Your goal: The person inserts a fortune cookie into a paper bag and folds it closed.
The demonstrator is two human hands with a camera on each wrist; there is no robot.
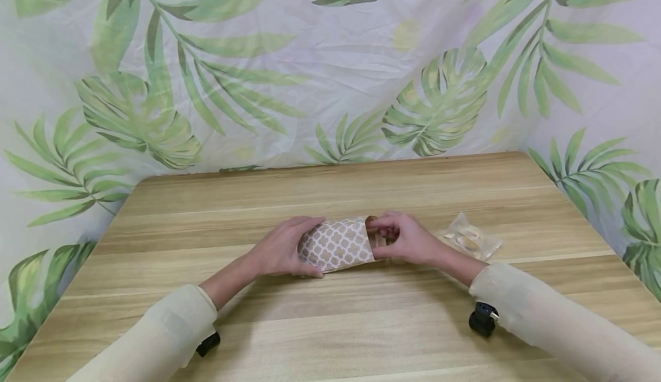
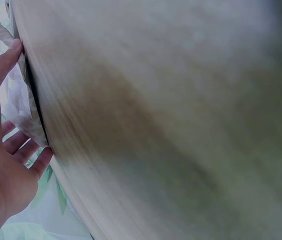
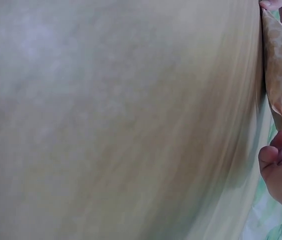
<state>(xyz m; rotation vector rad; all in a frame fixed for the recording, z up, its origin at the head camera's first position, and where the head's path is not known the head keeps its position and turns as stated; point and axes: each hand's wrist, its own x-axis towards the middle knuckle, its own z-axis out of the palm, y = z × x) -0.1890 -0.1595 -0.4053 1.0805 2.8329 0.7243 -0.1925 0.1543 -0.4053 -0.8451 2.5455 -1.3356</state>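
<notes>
Bag (image 1: pixel 337 245) — btwn L hand (image 1: pixel 281 249), R hand (image 1: pixel 408 241)

Room to pass lies behind the patterned bag (image 1: pixel 337 245); 2 hands (image 1: pixel 286 249) (image 1: pixel 406 240) block its ends.

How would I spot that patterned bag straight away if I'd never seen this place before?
Find the wooden table in front of the leaf-print backdrop. Near the table's middle, between the left hand and the right hand, is the bag. Unlike the clear packet further right, it is tan with a white lattice pattern, and its open mouth faces the right hand.
</notes>
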